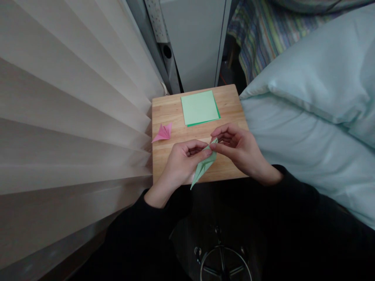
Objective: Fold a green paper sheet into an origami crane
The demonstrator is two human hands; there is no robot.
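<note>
A partly folded piece of light green origami paper (204, 166) is held over the near edge of the small wooden table (172, 154). My left hand (185, 160) is closed on its upper left side, thumb on top. At the paper's upper tip, my right hand (238, 150) pinches with thumb and fingers. The paper is long and narrow, with one point hanging down toward me. To the left on the table lies a pink folded paper crane (164, 132). Behind my hands rests a stack of green paper sheets (200, 108), a lighter sheet over a darker one.
A pleated curtain (73, 128) hangs along the table's left side. On the right is a bed with pale blue bedding (293, 128). A grey cabinet (196, 43) stands behind the table. Below, a round metal stool base (224, 257) shows on the dark floor.
</note>
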